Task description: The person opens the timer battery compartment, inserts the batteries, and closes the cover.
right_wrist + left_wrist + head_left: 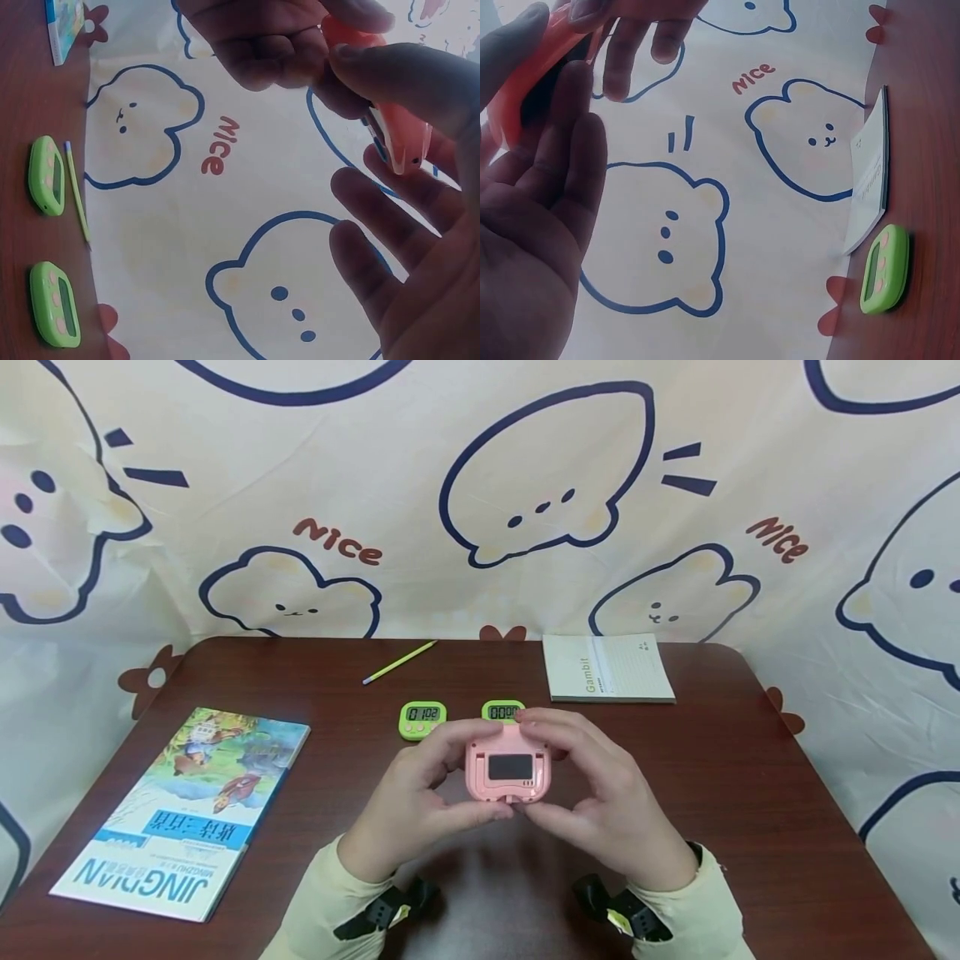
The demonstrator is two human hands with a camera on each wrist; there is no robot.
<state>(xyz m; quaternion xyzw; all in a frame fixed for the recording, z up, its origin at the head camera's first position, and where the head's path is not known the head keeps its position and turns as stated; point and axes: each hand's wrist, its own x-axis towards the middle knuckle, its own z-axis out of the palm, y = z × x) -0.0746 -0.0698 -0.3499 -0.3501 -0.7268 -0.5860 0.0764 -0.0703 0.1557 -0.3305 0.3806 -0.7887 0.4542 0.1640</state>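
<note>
A pink timer [510, 777], about the size of the green ones, is held between both hands above the table. A dark rectangular panel on it faces me. My left hand [412, 802] grips its left side, index finger on the top edge and thumb at the bottom. On the other side my right hand [611, 802] grips it the same way, thumb below. Just behind lie two green digital timers, the left one [422, 720] reading 0102 and the right one [501, 709] partly covered by the fingers. The pink timer [409, 131] appears edge-on in the right wrist view.
A colourful book [180, 814] lies at the table's left. Towards the back are a yellow-green pencil [400, 662] and a pale notebook [607, 668]. The brown table [750, 827] meets a cartoon-printed cloth [420, 468] hung behind it.
</note>
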